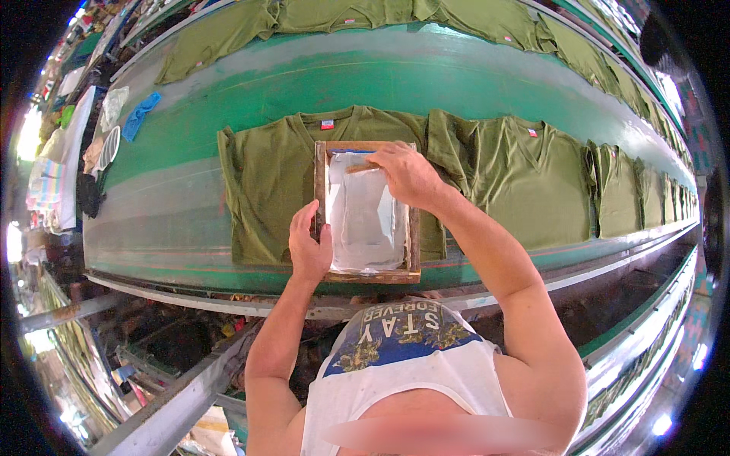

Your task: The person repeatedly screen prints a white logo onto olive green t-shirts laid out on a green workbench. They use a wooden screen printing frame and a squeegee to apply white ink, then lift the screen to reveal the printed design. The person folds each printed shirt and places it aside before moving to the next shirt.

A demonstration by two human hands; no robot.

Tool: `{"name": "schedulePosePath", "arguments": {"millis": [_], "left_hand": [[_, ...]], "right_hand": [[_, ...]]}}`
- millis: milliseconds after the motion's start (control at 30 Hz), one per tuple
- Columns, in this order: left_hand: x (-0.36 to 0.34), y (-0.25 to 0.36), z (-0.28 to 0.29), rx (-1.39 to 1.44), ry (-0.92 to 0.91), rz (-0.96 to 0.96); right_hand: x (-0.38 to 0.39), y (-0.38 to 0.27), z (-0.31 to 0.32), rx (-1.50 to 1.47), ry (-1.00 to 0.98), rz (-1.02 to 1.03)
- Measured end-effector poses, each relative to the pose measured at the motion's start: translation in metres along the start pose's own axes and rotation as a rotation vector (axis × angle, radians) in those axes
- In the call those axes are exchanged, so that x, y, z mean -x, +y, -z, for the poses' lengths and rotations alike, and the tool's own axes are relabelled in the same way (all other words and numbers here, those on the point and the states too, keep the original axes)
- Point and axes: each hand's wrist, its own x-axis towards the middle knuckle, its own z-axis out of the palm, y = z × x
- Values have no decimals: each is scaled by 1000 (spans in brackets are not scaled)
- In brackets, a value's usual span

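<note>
A wooden screen printing frame lies flat over the chest of an olive green T-shirt. Its mesh looks pale grey, with white ink or paste round the inner edges. My left hand is at the frame's left rail, thumb on one side and fingers on the other. At the far end of the frame, my right hand is closed on a squeegee with a brown wooden edge; my fingers hide part of it. A strip of blue shows along the frame's far inner edge.
More olive T-shirts lie in a row to the right on the long green table. Another row of shirts lies along the far side. Cloths, one a blue rag, lie at the left end. A metal rail runs along the near edge.
</note>
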Motion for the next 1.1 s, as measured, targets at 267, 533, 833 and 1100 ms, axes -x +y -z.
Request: {"name": "schedulePosePath", "arguments": {"millis": [267,533,833,1100], "left_hand": [[10,-11,-10,-88,54,-196],[12,-13,-7,5,47,-149],[13,-12,-8,-48,42,-126],[15,-12,-6,-1,39,-206]], "right_hand": [[33,-42,-8,38,-48,-47],[112,-118,-24,33,-73,-29],[151,-148,-36,-3,-121,-36],[170,-134,-23,-85,136,-225]]}}
